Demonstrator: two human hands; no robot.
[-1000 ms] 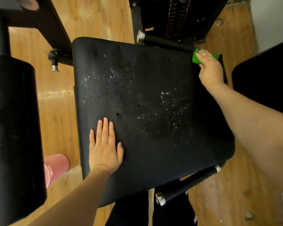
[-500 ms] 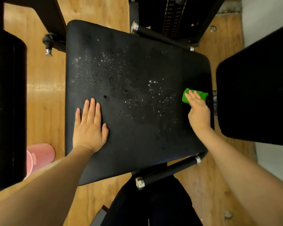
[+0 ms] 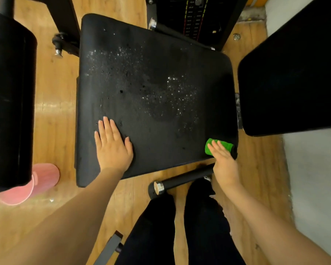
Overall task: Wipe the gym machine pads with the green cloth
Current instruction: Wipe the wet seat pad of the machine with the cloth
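Observation:
A wide black seat pad (image 3: 153, 60) fills the middle of the head view, speckled with shiny droplets across its upper and central parts. My left hand (image 3: 112, 148) lies flat on its near left part, fingers straight. My right hand (image 3: 225, 163) presses a folded green cloth (image 3: 218, 146) onto the pad's near right corner with straight fingers; the cloth's near part is hidden under the hand.
A black back pad (image 3: 294, 73) stands at the right and a black roller pad (image 3: 8, 96) at the left. Black handle bars (image 3: 180, 180) stick out below and above the seat. A pink cup (image 3: 42, 178) sits on the wooden floor. The weight stack (image 3: 193, 18) is behind.
My right hand has drawn the green cloth down the seat pad's right edge, from the far corner to the near corner. My left hand has stayed flat on the pad.

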